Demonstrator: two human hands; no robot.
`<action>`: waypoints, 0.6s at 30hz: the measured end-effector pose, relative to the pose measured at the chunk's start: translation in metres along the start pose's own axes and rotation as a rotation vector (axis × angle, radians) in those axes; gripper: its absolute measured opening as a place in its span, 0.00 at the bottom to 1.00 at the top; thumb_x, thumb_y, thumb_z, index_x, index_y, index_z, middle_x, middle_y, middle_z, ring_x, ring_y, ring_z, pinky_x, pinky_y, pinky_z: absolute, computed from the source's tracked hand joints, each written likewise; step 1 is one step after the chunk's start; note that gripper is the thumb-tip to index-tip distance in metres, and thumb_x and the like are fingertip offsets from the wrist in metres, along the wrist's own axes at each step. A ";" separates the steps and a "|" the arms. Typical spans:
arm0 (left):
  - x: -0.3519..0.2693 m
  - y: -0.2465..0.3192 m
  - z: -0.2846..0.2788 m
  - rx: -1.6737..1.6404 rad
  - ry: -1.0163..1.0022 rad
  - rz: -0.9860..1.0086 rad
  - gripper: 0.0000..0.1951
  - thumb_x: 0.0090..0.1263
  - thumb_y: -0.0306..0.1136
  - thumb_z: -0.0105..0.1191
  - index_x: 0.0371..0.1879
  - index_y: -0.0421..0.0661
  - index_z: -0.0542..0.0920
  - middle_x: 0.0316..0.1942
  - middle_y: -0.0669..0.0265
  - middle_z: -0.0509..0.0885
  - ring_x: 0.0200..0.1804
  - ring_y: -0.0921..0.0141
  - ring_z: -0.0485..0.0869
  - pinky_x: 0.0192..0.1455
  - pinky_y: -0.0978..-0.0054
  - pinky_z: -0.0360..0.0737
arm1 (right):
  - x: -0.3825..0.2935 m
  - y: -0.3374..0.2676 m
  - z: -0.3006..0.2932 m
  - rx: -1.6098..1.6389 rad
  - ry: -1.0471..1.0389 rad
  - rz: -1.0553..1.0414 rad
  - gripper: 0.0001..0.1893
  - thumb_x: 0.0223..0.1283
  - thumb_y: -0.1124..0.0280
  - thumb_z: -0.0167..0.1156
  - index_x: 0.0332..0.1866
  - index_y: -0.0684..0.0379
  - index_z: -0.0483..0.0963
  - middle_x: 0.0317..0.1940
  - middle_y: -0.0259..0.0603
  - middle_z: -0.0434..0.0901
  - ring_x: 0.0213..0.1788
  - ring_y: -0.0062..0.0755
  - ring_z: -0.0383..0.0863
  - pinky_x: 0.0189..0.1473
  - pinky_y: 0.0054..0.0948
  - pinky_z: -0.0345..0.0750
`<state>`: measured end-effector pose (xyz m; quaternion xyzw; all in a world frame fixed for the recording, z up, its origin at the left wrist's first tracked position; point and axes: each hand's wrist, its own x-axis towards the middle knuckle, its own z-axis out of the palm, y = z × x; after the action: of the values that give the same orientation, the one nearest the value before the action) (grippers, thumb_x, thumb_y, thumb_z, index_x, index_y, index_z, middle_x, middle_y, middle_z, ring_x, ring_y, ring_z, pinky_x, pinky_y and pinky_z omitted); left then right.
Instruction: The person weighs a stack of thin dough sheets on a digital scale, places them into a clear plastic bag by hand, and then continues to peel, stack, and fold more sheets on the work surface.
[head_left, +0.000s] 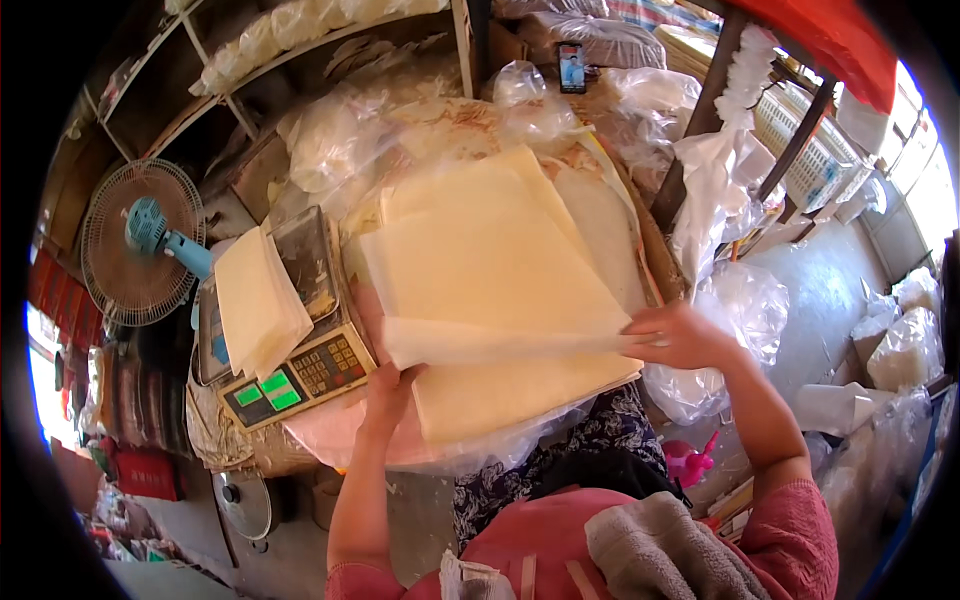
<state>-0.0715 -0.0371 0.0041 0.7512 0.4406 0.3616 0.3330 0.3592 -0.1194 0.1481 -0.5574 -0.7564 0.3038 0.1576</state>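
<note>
A stack of thin cream-coloured sheets (487, 262) lies before me, its material not certain from the picture. The near edge of the upper sheet is lifted and folded back as a pale strip across the stack. At the strip's left end my left hand (394, 382) pinches the edge. My right hand (671, 337) is at its right end, fingers on the sheet's corner. To the left, a bundle of folded cream sheets (259, 300) rests on a digital scale (330, 360) with a lit green display.
A fan (142, 240) stands left, beyond the scale. Clear plastic bags (525, 105) lie at the table's far side near a phone (571, 67). Wooden posts (694, 142) rise at the right. A lidded pot (244, 506) stands below left.
</note>
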 end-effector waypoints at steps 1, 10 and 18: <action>-0.006 -0.008 -0.003 -0.116 0.040 -0.196 0.11 0.64 0.18 0.56 0.45 0.41 0.83 0.41 0.63 0.88 0.48 0.70 0.84 0.54 0.70 0.77 | -0.006 0.006 -0.020 0.168 -0.118 0.003 0.18 0.57 0.68 0.70 0.51 0.62 0.79 0.40 0.39 0.86 0.45 0.30 0.85 0.56 0.28 0.76; 0.028 0.011 0.008 -0.115 0.200 -0.474 0.11 0.70 0.29 0.58 0.45 0.36 0.81 0.35 0.61 0.84 0.42 0.73 0.81 0.47 0.75 0.77 | 0.079 0.060 0.030 0.694 0.321 0.177 0.13 0.63 0.74 0.64 0.50 0.66 0.74 0.37 0.35 0.83 0.40 0.16 0.78 0.43 0.20 0.75; 0.049 0.031 0.042 0.658 0.130 0.191 0.32 0.66 0.50 0.59 0.67 0.50 0.69 0.70 0.58 0.67 0.71 0.53 0.64 0.69 0.50 0.62 | 0.136 0.081 0.073 0.090 0.561 0.365 0.26 0.57 0.68 0.62 0.62 0.64 0.70 0.43 0.55 0.83 0.45 0.48 0.83 0.49 0.38 0.78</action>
<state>-0.0065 -0.0130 0.0200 0.8316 0.4814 0.2768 0.0088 0.3334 0.0030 0.0274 -0.7379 -0.5572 0.1950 0.3270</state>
